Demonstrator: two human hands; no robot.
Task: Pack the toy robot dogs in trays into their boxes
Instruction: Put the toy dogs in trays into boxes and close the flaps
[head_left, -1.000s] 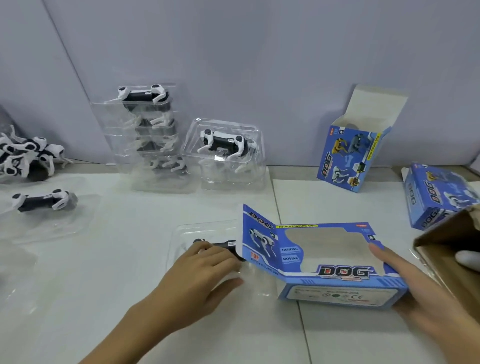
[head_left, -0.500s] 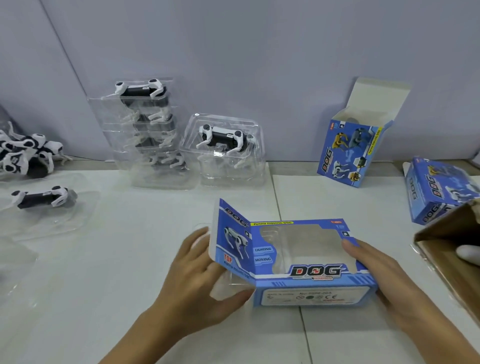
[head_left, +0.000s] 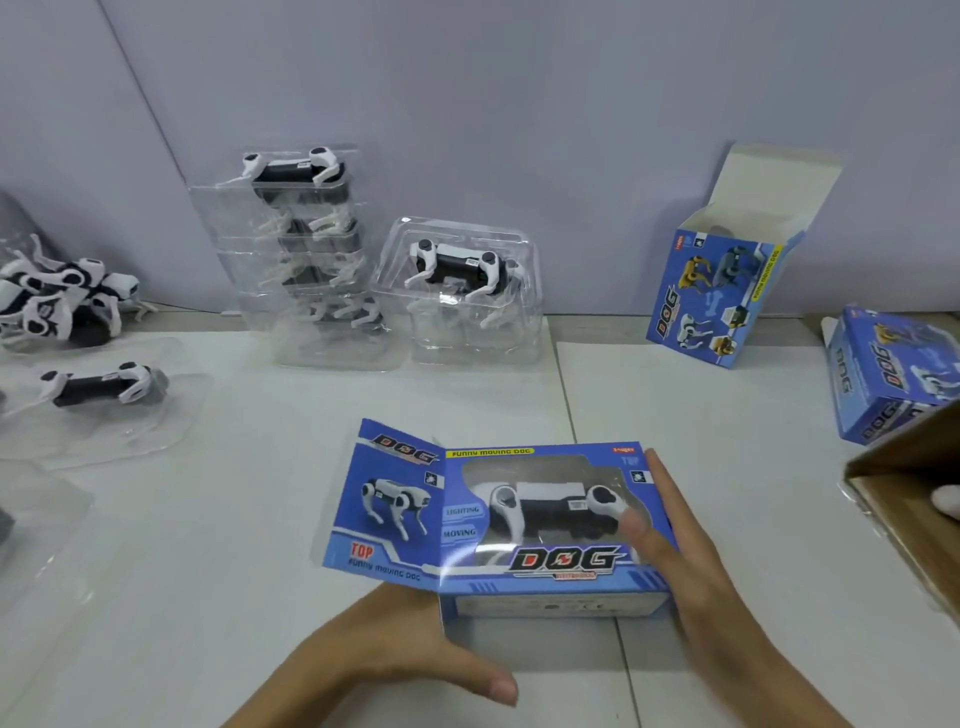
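A blue windowed DOG box (head_left: 550, 574) lies on the white table (head_left: 197, 571) in front of me. Through its window shows a black-and-white toy robot dog (head_left: 545, 506) in its clear tray. The box's left end flap (head_left: 389, 499) stands open. My left hand (head_left: 395, 644) is at that open left end, its fingers hidden under the flap, the thumb stretched out in front. My right hand (head_left: 691, 566) grips the right end, thumb lying on the window.
Against the wall stand a tall stack of trayed dogs (head_left: 306, 270) and a shorter one (head_left: 462, 291). Another trayed dog (head_left: 98, 387) and a loose dog pile (head_left: 57, 301) lie left. An open upright box (head_left: 727, 280), a lying box (head_left: 893, 374) and a cardboard carton (head_left: 914, 499) are right.
The box slid left over the tray while my left hand pushed from the left end. The dog, earlier outside the box, now shows inside its window.
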